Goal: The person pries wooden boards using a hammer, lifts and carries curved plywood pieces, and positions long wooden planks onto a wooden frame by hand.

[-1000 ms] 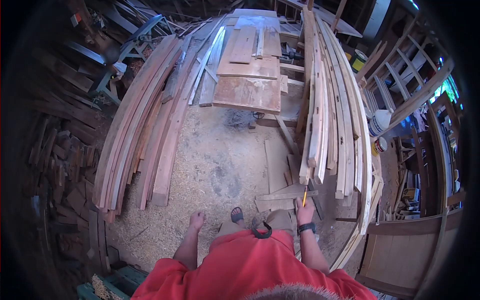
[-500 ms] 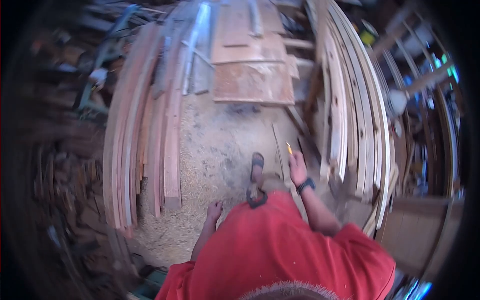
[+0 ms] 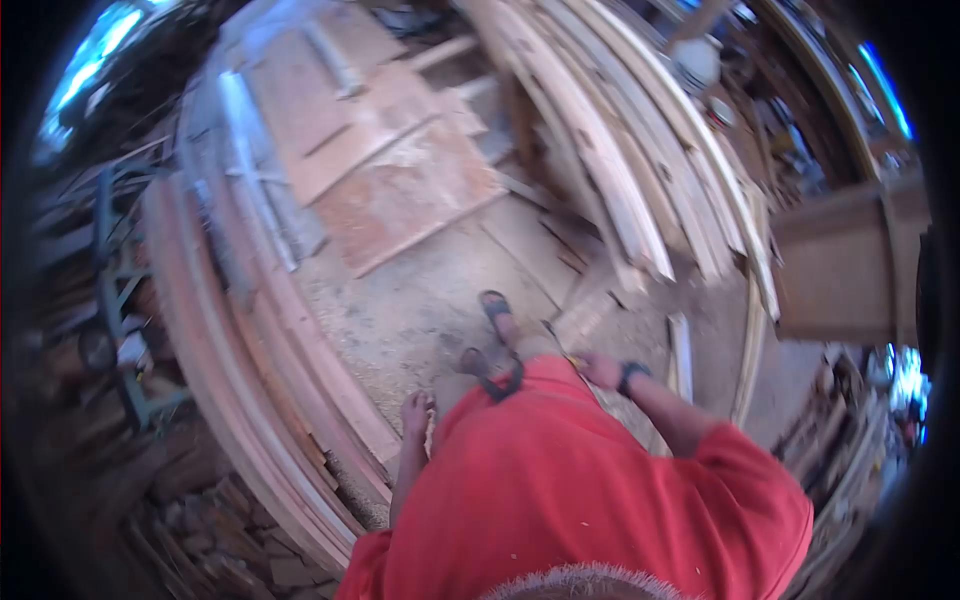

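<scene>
My right hand (image 3: pixel 602 371) is closed around a small yellow tool (image 3: pixel 576 362), held low beside my right thigh. Only a short piece of the tool shows past the fingers, and its exact kind cannot be made out. A dark watch (image 3: pixel 632 377) is on that wrist. On the other side, my left hand (image 3: pixel 416 412) hangs by my left leg with its fingers loosely bent and slightly apart. Nothing shows in it. Nearest to it are long sawn boards (image 3: pixel 290 340), stacked on the left.
Wide flat boards (image 3: pixel 415 205) lie ahead, beyond the dusty floor (image 3: pixel 350 310). More long timber (image 3: pixel 600 130) is stacked on the right, with a brown panel (image 3: pixel 835 265) past it. Scrap wood (image 3: pixel 230 535) is heaped at lower left. My sandalled foot (image 3: pixel 495 305) is on the floor.
My view has turned to the right, so the boards ahead now slant. My right hand has come down closer to my thigh with the yellow tool still in it.
</scene>
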### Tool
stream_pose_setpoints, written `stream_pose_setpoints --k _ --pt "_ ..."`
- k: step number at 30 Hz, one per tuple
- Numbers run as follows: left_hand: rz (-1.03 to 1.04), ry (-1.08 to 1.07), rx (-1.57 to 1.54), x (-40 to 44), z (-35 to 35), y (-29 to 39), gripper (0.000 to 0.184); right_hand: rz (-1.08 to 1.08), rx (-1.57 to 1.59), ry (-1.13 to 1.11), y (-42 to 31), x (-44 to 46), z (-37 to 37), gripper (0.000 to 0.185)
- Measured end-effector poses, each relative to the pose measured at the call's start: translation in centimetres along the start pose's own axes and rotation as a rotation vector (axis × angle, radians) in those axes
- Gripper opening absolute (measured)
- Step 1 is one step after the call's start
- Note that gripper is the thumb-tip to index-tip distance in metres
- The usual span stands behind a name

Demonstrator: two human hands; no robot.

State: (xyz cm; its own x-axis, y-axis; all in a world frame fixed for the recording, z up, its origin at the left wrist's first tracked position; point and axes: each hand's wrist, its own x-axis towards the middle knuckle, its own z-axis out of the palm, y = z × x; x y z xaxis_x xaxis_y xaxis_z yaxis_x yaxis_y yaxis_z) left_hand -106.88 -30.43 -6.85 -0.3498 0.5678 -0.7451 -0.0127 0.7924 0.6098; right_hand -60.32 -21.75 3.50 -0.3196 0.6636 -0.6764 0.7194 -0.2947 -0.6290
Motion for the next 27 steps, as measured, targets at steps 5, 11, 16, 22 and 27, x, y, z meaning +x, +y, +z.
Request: stream_pose_setpoints --k 5,11,16,22,27 --pt "0.167 -0.023 0.155 4.0 -2.1 4.7 0.037 0.168 0.192 -0.154 -3.7 -7.9 2.5 0.046" --pt "0.222 -0.013 0.224 6.7 -3.8 4.2 0.036 -0.017 0.089 -0.014 -3.5 -4.9 7.0 0.042" --pt "0.202 -0.046 0.249 6.4 -5.0 1.1 0.037 -0.215 -0.018 -0.08 -2.5 -2.3 8.2 0.041" --pt "0.124 -0.138 0.285 5.3 -7.2 -1.9 0.04 0.177 -0.234 -0.148 -4.7 -5.8 8.0 0.054" --pt "-0.042 -0.238 0.348 4.8 -6.2 -0.8 0.042 0.129 0.015 -0.055 -3.9 -8.8 9.9 0.044"
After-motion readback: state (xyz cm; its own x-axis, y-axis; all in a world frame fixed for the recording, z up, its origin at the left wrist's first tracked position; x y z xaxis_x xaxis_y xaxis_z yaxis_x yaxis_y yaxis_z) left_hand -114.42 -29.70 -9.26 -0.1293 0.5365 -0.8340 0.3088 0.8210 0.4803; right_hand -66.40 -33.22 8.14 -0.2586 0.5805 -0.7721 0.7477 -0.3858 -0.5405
